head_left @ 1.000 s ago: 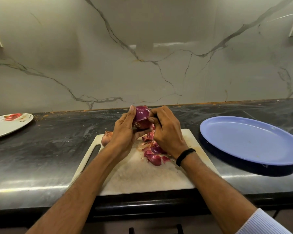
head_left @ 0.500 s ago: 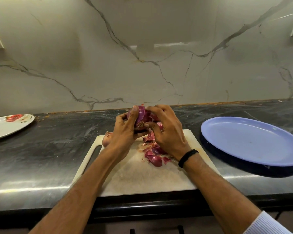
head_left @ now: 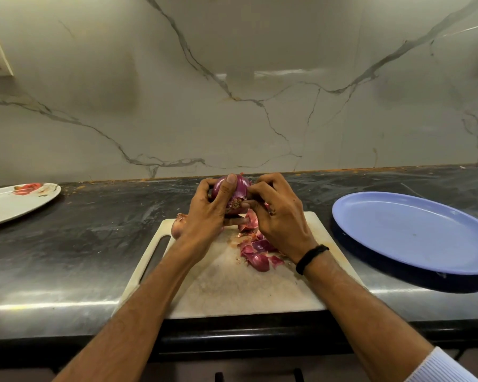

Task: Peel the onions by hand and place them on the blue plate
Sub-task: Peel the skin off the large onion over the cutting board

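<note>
A red onion (head_left: pixel 243 188) is held above the cutting board (head_left: pixel 232 288), gripped by the curled fingers of the left hand (head_left: pixel 204 213), while its skin is pinched by the right hand (head_left: pixel 279 216). Loose peels (head_left: pixel 257 253) are scattered on the board below, and the blue plate (head_left: pixel 414 235) is set just beside the board's right edge.

The left hand (head_left: pixel 204 216) now has the onion (head_left: pixel 240 188) turned, so its hairy root end faces us. The right hand (head_left: pixel 282 219) is higher now and pinches the skin at its side.
</note>
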Action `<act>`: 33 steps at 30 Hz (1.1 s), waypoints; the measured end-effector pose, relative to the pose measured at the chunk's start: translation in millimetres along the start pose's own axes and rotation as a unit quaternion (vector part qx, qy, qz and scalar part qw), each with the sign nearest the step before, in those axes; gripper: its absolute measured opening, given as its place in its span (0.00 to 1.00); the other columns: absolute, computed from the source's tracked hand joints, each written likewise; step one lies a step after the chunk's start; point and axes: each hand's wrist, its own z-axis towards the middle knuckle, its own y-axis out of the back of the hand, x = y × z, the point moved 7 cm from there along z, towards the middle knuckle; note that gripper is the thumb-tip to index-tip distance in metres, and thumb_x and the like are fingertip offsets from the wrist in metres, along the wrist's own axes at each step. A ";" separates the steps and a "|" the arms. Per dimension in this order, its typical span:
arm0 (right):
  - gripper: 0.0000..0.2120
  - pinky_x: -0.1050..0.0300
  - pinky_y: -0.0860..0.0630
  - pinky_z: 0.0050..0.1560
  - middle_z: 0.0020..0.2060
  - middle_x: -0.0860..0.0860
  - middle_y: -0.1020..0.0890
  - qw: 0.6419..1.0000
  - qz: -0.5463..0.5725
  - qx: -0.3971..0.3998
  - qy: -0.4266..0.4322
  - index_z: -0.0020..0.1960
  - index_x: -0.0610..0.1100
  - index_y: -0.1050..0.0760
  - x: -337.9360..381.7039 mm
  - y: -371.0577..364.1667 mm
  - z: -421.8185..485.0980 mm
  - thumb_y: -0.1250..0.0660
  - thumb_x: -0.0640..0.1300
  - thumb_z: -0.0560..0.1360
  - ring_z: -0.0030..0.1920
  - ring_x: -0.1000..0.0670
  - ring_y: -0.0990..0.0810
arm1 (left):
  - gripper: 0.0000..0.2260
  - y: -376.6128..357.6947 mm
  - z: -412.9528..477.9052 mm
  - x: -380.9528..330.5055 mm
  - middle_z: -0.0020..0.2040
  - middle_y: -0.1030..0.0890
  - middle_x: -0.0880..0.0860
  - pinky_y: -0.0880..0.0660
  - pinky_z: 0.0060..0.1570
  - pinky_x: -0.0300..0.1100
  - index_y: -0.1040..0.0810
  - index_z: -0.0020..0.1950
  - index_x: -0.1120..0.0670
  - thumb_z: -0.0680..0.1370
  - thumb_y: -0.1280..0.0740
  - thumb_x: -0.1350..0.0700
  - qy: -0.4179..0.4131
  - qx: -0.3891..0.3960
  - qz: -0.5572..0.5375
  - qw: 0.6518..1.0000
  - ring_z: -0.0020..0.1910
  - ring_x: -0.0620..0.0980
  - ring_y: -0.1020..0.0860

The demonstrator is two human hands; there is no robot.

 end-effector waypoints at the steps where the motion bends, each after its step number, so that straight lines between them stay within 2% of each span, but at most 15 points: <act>1: 0.07 0.72 0.28 0.51 0.52 0.45 0.25 1.000 0.002 -0.004 -0.001 0.51 0.37 0.22 1.2 0.5 0.7 0.29 0.32 0.74 0.50 0.53 0.26 | 0.19 0.6 -1.1 -1.2 0.52 0.16 0.60 0.21 0.31 0.38 0.29 0.64 0.56 0.80 0.35 0.44 -0.001 -0.005 0.004 1.000 0.40 0.53 0.14; 4: 0.15 0.73 0.29 0.58 0.57 0.43 0.25 1.000 0.010 0.001 0.002 0.61 0.37 0.24 5.4 0.7 2.1 0.31 0.31 0.75 0.56 0.53 0.26 | 0.19 1.8 -2.8 -3.5 0.53 0.16 0.59 0.24 0.28 0.35 0.30 0.65 0.56 0.81 0.35 0.44 -0.002 -0.015 0.016 1.000 0.39 0.53 0.14; 6: 0.16 0.72 0.29 0.59 0.58 0.43 0.24 1.000 0.009 0.012 0.008 0.63 0.37 0.24 7.0 0.1 2.2 0.31 0.31 0.75 0.57 0.52 0.25 | 0.19 2.1 -3.6 -4.8 0.54 0.17 0.59 0.23 0.28 0.35 0.30 0.65 0.56 0.81 0.35 0.45 -0.005 -0.018 0.023 1.000 0.39 0.53 0.14; 11: 0.10 0.71 0.27 0.53 0.48 0.46 0.20 1.000 0.005 0.012 0.013 0.57 0.36 0.22 4.2 -2.4 -1.8 0.29 0.33 0.76 0.48 0.52 0.22 | 0.18 2.9 -5.3 -5.9 0.52 0.18 0.59 0.23 0.28 0.35 0.30 0.63 0.58 0.82 0.36 0.45 -0.008 -0.020 0.052 0.998 0.36 0.48 0.14; 17: 0.10 0.65 0.24 0.49 0.48 0.44 0.21 0.999 -0.006 0.031 0.026 0.58 0.36 0.22 2.0 -6.0 -4.0 0.32 0.33 0.77 0.46 0.49 0.22 | 0.18 4.6 -5.2 -7.4 0.51 0.18 0.57 0.22 0.29 0.36 0.31 0.63 0.58 0.82 0.36 0.46 -0.013 -0.016 0.054 0.998 0.37 0.49 0.14; 20: 0.10 0.68 0.26 0.50 0.48 0.44 0.21 0.999 -0.005 0.024 0.021 0.58 0.36 0.22 2.4 -5.9 -2.7 0.33 0.32 0.77 0.47 0.51 0.23 | 0.17 3.3 -5.1 -5.6 0.51 0.18 0.58 0.23 0.27 0.36 0.30 0.62 0.57 0.82 0.37 0.45 -0.013 -0.022 0.045 0.999 0.36 0.49 0.15; 23: 0.06 0.74 0.30 0.49 0.45 0.47 0.21 1.000 0.009 -0.006 -0.003 0.53 0.37 0.22 1.8 -2.4 0.5 0.33 0.32 0.76 0.44 0.57 0.26 | 0.21 2.3 -3.1 2.5 0.51 0.18 0.58 0.21 0.26 0.39 0.29 0.64 0.57 0.82 0.39 0.41 0.026 -0.031 -0.056 0.998 0.38 0.53 0.15; 25: 0.04 0.73 0.31 0.43 0.41 0.51 0.22 0.998 0.031 -0.020 -0.041 0.49 0.38 0.23 -2.5 1.4 1.4 0.33 0.31 0.77 0.39 0.59 0.27 | 0.23 4.2 -1.9 5.5 0.51 0.17 0.61 0.22 0.25 0.40 0.25 0.64 0.54 0.81 0.40 0.37 0.054 -0.046 -0.121 0.990 0.34 0.54 0.16; 28: 0.05 0.72 0.31 0.39 0.37 0.53 0.22 0.994 0.053 -0.047 -0.079 0.47 0.39 0.25 -12.9 10.2 0.9 0.34 0.31 0.77 0.36 0.56 0.26 | 0.26 10.8 -0.1 9.6 0.45 0.16 0.62 0.25 0.21 0.39 0.22 0.56 0.53 0.79 0.43 0.32 0.090 -0.085 -0.145 0.982 0.27 0.52 0.19; 31: 0.03 0.69 0.31 0.39 0.37 0.52 0.22 0.993 0.048 -0.057 -0.092 0.46 0.40 0.24 -17.2 14.2 0.9 0.32 0.35 0.76 0.37 0.55 0.26 | 0.30 17.1 3.8 15.0 0.36 0.16 0.58 0.25 0.23 0.41 0.23 0.56 0.53 0.77 0.44 0.28 0.101 -0.103 -0.139 0.980 0.28 0.52 0.19; 33: 0.03 0.71 0.32 0.40 0.39 0.51 0.23 0.995 0.031 -0.039 -0.088 0.44 0.41 0.24 -15.9 10.5 0.2 0.31 0.39 0.76 0.39 0.56 0.27 | 0.31 20.2 5.1 15.9 0.35 0.15 0.57 0.25 0.25 0.41 0.23 0.57 0.53 0.75 0.43 0.27 0.095 -0.104 -0.121 0.983 0.31 0.53 0.18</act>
